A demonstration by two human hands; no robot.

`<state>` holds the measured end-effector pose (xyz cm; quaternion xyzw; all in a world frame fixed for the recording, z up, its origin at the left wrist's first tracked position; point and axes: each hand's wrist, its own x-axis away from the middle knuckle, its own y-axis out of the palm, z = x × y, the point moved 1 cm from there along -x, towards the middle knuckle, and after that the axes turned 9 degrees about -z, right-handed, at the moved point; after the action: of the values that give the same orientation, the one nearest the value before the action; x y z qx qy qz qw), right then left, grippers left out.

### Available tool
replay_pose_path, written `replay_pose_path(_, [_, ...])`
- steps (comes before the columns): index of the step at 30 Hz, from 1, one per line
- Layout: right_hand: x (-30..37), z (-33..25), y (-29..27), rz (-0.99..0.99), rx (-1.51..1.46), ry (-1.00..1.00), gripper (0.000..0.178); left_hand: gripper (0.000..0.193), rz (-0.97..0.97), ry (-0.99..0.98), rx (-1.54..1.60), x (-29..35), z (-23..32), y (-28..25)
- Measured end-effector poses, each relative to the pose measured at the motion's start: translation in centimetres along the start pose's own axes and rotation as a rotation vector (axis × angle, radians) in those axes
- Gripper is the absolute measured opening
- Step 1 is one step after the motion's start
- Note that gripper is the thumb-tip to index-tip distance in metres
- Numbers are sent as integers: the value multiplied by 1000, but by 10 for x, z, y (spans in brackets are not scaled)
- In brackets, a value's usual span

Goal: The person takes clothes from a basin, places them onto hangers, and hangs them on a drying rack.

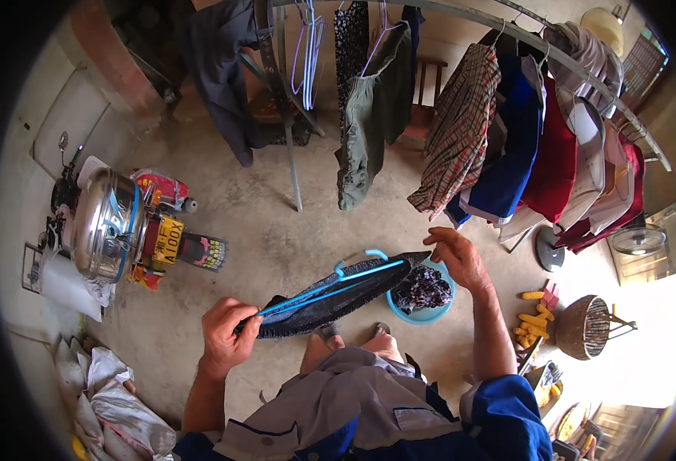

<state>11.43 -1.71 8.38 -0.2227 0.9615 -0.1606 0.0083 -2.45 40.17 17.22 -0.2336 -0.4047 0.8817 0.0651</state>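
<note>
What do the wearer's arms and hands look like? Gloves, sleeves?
Left hand and right hand are ungloved; no watch visible. Forearms are bare. Right sleeve, blue with some grey, ends near the elbow. Left sleeve barely shows, blue.

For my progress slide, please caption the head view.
Left hand grips one end of a dark garment with a blue hanger, right hand by the other; a blue basin holds dark cloth.
</note>
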Motion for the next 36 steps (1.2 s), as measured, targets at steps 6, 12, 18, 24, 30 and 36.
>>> replay_pose_path(6, [-1,3,7,-98,-56,43,29,12,17,-47,9,8,-6,-5])
replay_pose_path(12, [-10,-9,1,161,206,-155,10,11,89,-129,56,12,-9,-17])
replay_pose_path(18, [-18,-7,-1,244,182,-147,9,10,106,-86,96,7,-5,-18])
replay_pose_path(24, [-16,-58,21,539,411,-309,23,9,150,-197,167,1,-6,-10])
replay_pose_path(30, [-2,-125,93,-50,-350,-139,27,9,131,-130,243,-22,2,13])
replay_pose_path(36, [-37,-149,132,-236,-602,-56,22,18,34,-74,212,-37,16,20])
